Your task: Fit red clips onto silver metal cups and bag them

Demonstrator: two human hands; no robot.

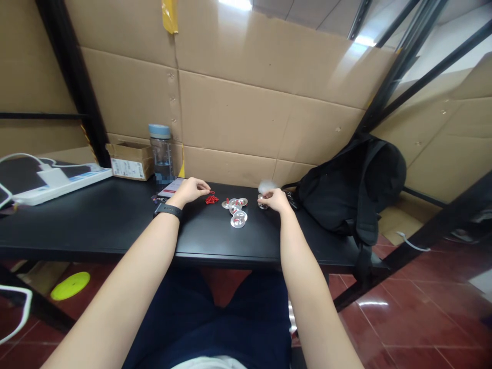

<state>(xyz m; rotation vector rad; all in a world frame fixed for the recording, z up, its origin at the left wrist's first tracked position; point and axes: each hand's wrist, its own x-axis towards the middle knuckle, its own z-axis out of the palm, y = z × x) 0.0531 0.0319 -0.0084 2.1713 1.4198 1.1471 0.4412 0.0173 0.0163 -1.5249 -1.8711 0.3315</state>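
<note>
My left hand (192, 190) is closed in a pinch, with a small red hook-like piece (212, 192) at its fingertips. Just below lies a little pile of the same red pieces (211, 200) on the black table. Several clear round suction cups (239, 219), some with red bits at their centres, lie overlapping between my hands. Further right, my right hand (275, 199) has its fingers closed on a clear suction cup (267, 186), which is smeared by motion. More clear cups (262, 205) sit partly hidden under those fingers.
A black backpack (353, 184) leans at the table's right end. Behind my left wrist are a phone (171, 188), a water bottle (161, 154) and a small cardboard box (131, 161). A white power strip (69, 185) with cables lies left. Cardboard panels (238, 118) wall the back.
</note>
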